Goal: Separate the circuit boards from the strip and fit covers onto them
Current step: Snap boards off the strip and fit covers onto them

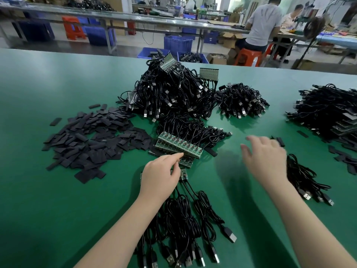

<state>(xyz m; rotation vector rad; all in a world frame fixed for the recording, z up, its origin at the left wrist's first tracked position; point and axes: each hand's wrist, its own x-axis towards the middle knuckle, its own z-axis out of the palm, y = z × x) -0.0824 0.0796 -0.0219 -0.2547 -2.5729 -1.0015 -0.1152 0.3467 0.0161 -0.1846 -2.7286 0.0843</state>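
My green bench (58,209) carries black covers (92,140) left, cable heaps (173,89) far. Left hand (160,176) fingers pinch a board strip (179,147); right hand (266,161) hovers, fingers spread. Workers sit at far tables (135,16).

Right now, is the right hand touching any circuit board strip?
Apart. Head view: right hand hovers open over bare green table; the circuit board strip lies left of it.

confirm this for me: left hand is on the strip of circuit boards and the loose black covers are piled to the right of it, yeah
Not quite. The head view shows the left hand on the strip of circuit boards, but the loose black covers are piled to its left, not its right.
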